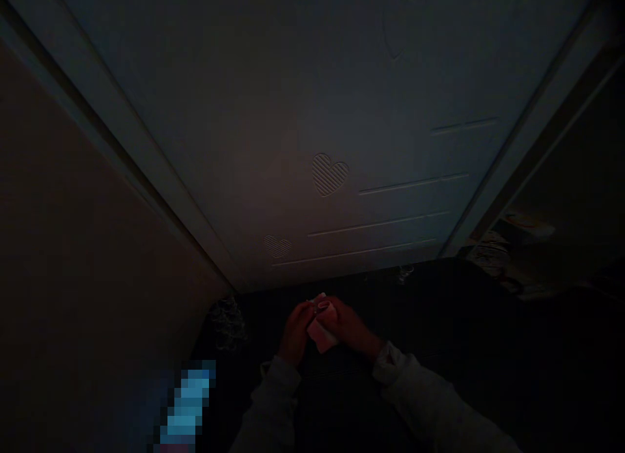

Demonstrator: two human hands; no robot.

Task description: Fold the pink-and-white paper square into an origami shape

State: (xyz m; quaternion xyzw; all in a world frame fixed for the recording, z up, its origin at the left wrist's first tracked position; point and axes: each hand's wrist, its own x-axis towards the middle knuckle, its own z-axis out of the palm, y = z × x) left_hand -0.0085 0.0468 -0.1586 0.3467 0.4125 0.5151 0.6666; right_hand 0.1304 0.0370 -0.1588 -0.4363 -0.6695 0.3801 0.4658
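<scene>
A small folded piece of pinkish cloth [323, 337] is between my two hands, low in the middle of the dim head view. My left hand [295, 328] closes on its left side, fingers curled around the edge. From the right, my right hand [350, 326] grips the cloth near its rolled upper fold, and a loose flap hangs below. Both wrists come out of pale long sleeves. In the poor light, the fingertips and whatever lies inside the folds are hard to make out.
A large pale panel [273, 127] with engraved hearts and lines rises ahead. Dark fabric [342, 401] spreads below my hands. A blurred bright blue screen [188, 401] is at lower left. Clear, shiny crinkled material [228, 323] lies by the left wall; a dim box [530, 228] is at right.
</scene>
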